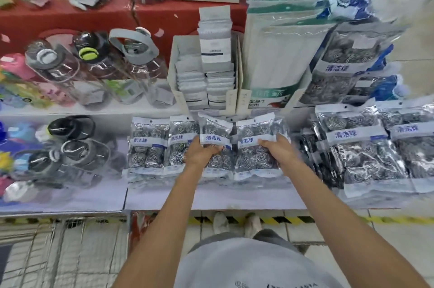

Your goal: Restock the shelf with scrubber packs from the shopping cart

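Clear packs of steel scrubber balls with blue-and-white labels lie in a row on the white lower shelf [211,200]. My left hand [202,153] grips one scrubber pack [215,137] at its middle. My right hand [279,146] grips the neighbouring scrubber pack [253,139] at its right side. Both packs rest among the row, tilted up toward me. Two more packs [148,144] lie to the left. The shopping cart's wire mesh [63,252] shows at the lower left, below the shelf edge.
Larger scrubber packs [357,151] are stacked at the right. Cardboard boxes of cloths [204,71] stand behind the row. Water bottles [94,69] fill the shelves at left. Yellow-black floor tape [293,219] runs by my shoes.
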### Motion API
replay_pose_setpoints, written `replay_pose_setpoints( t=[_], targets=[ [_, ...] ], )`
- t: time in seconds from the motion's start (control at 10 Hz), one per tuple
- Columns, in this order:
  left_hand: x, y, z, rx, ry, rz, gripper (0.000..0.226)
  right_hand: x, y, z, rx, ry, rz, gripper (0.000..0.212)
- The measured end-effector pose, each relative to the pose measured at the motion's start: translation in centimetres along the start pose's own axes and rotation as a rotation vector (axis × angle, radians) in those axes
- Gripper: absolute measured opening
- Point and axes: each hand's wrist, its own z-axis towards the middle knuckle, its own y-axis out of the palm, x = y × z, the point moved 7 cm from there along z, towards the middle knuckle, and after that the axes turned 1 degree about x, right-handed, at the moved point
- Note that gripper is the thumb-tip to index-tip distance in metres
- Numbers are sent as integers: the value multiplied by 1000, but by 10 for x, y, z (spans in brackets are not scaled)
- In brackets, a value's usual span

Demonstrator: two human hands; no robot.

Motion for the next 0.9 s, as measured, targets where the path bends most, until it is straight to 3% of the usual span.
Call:
replay_pose_setpoints(
  t=[0.1,0.2,0.4,0.5,0.7,0.8,0.9],
  targets=[
    [0,7,11,11,-3,56,86,-4,2,14,6,-2,-114,79],
    [-4,11,20,41,-6,114,93,-5,3,22,32,-30,-265,72],
    [-9,13,36,73,6,329,40,-12,6,26,34,-78,-481,64],
    [-3,9,47,89,13,384,39,-13,8,32,20,-81,-509,70],
    [-1,6,48,155,112,469,77,-16,5,27,74,-162,-548,63],
    [8,1,40,215,175,585,77,-27,-5,16,128,-274,-520,54],
    [11,-2,17,314,312,711,60,-16,-29,-5,244,-383,-467,38]
  ],
)
